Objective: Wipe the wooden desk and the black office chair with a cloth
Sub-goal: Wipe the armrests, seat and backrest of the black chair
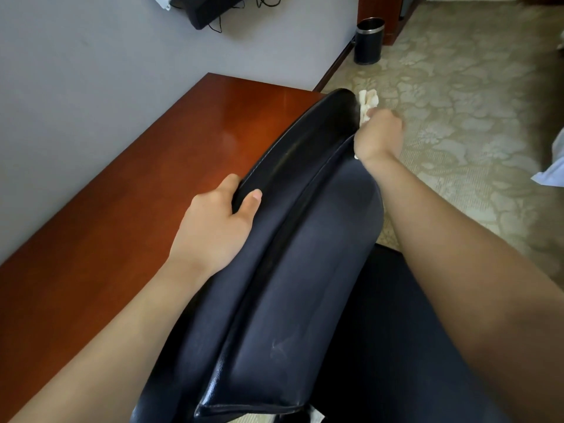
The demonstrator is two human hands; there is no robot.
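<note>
Head cam: my left grip (213,221) is wrapped round the top edge of the black chair (290,270) back, with the thumb on top and the fingers curled over the far side. My right grip (378,138) is bunched tight on the cloth (368,100) (pale, all crumpled), pressing it against the far corner of that same edge. The chair sits just beside the wooden worktop (137,193), which runs along a grey wall (91,87). A dark bin (368,41) stands on the patterned carpet (457,87), well beyond, by the wall.
</note>
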